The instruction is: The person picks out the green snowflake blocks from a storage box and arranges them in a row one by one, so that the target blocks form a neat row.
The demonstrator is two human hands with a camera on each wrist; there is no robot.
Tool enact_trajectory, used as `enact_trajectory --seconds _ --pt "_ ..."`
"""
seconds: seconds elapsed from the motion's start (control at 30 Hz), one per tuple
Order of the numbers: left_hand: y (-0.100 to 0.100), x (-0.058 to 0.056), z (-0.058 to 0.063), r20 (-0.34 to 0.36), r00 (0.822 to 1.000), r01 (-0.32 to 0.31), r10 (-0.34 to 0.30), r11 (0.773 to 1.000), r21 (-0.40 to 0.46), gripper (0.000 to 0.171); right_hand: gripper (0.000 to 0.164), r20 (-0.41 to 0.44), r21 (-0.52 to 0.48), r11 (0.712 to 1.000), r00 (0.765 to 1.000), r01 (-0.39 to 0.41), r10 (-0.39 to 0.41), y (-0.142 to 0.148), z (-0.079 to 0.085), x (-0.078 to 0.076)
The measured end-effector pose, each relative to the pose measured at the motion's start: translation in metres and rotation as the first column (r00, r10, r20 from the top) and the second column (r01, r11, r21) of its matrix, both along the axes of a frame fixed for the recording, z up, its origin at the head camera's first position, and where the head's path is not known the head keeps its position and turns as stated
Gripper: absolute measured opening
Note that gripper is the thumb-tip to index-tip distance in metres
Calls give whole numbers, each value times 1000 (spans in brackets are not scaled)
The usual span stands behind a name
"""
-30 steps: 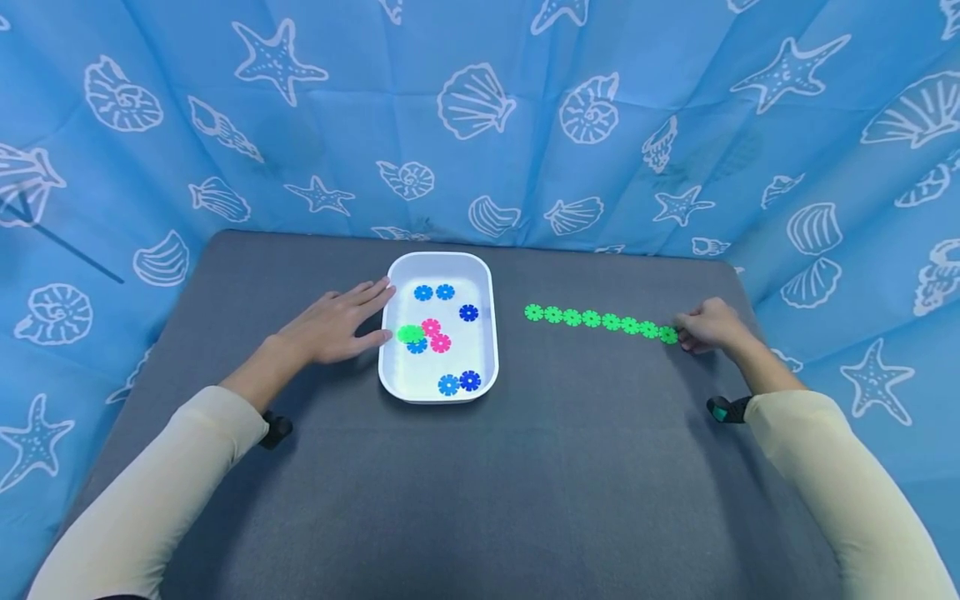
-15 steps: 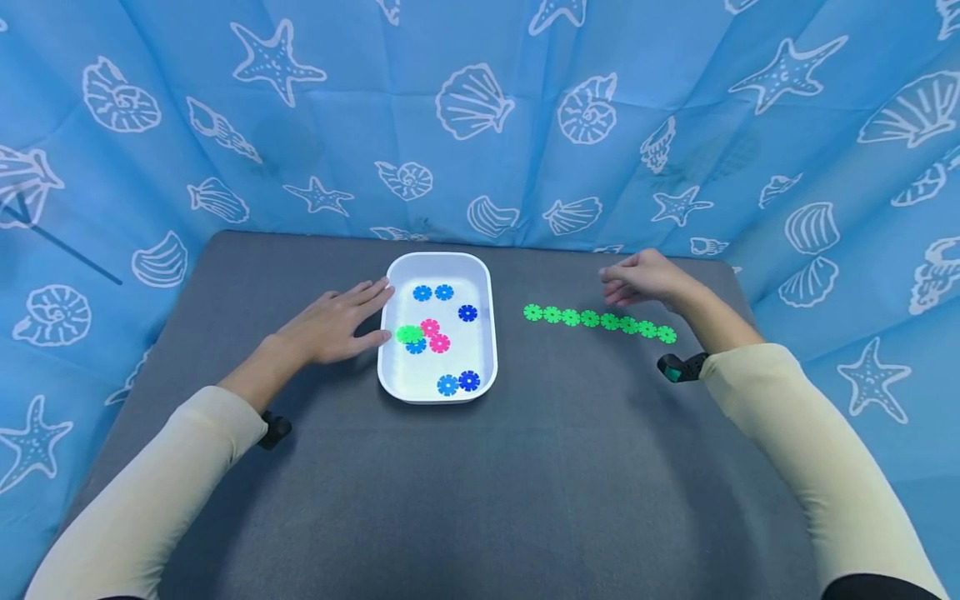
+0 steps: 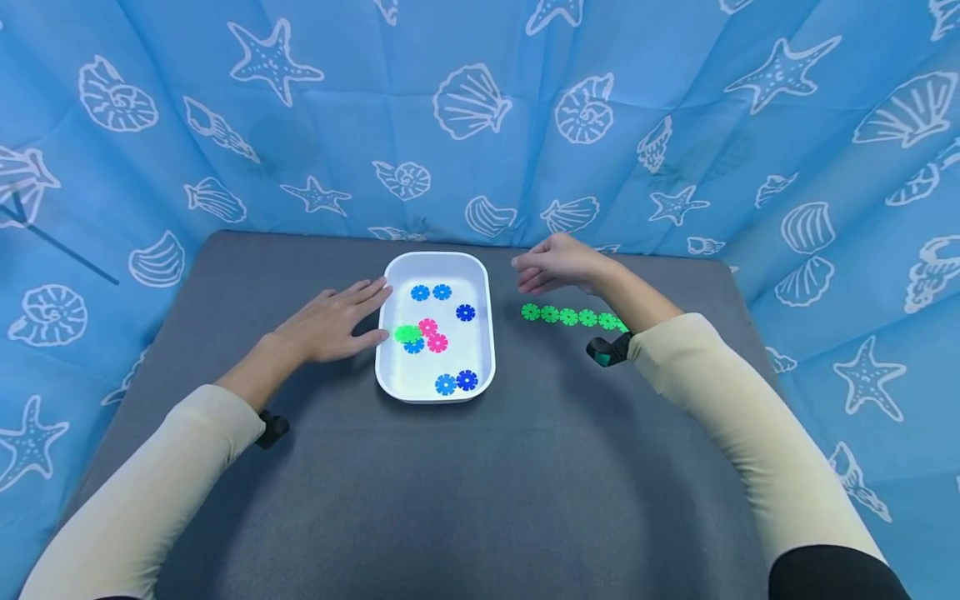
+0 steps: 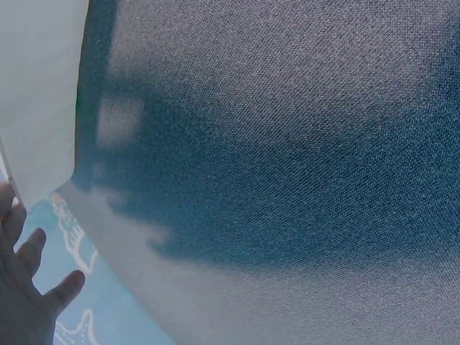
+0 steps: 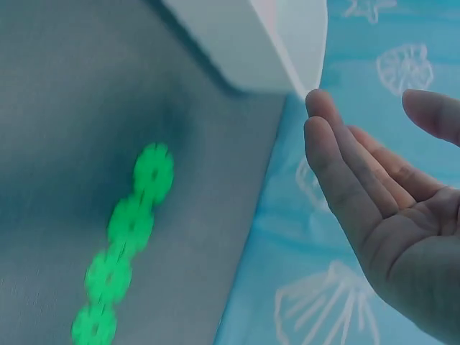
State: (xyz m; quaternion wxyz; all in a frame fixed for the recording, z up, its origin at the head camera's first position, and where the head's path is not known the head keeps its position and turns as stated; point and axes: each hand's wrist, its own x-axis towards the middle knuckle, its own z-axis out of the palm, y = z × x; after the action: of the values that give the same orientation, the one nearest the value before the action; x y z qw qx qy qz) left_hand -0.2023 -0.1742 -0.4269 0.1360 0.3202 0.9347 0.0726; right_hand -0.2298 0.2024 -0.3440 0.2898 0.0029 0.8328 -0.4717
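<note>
A white tray point(image 3: 381, 367) stands on the grey table, holding several notched plastic discs in blue, pink and green. My left hand point(image 3: 330, 321) rests with spread fingers at the tray's left rim; in the left wrist view its fingertips are right beside the tray wall point(image 4: 43, 93). My right hand point(image 3: 558, 262) is in the air to the right of the tray, loosely bent and holding nothing; the right wrist view shows thumb and fingers apart. Below it runs a row of green notched discs point(image 3: 568, 317), joined edge to edge. My right forearm covers the row's right end.
Inside the tray lie a stack of green discs point(image 3: 408, 334), pink discs point(image 3: 437, 342) and dark blue discs point(image 3: 467, 380). A blue curtain point(image 3: 405, 100) with white shells and starfish hangs close behind the grey table point(image 3: 450, 500).
My right hand has left the right end of the green row, risen and moved left over the row toward the tray. My left hand has stayed at the tray's rim.
</note>
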Motion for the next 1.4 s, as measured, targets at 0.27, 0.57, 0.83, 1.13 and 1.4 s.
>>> enact_trajectory --seconds 0.27,0.57,0.83,1.13,1.4 --pt "0 0 2 -4 1000 6 -6 1000 3 79 39 54 29 999 998 -35 33 -55 -9 -5" --pt "0 -2 1 -7 1000 9 -9 1000 -1 79 43 164 0 996 982 -93 91 -94 -29 -4" --pt "-2 -2 1 -6 1000 14 -14 1000 3 79 44 313 -5 993 943 -120 115 -112 -46 -8" --pt "0 -1 -1 -6 1000 0 0 1000 6 79 41 349 -48 993 929 -109 119 -127 -61 -10" --pt "1 -1 -1 -4 1000 -3 3 1000 15 79 41 389 -53 995 916 -80 94 -136 -66 -12"
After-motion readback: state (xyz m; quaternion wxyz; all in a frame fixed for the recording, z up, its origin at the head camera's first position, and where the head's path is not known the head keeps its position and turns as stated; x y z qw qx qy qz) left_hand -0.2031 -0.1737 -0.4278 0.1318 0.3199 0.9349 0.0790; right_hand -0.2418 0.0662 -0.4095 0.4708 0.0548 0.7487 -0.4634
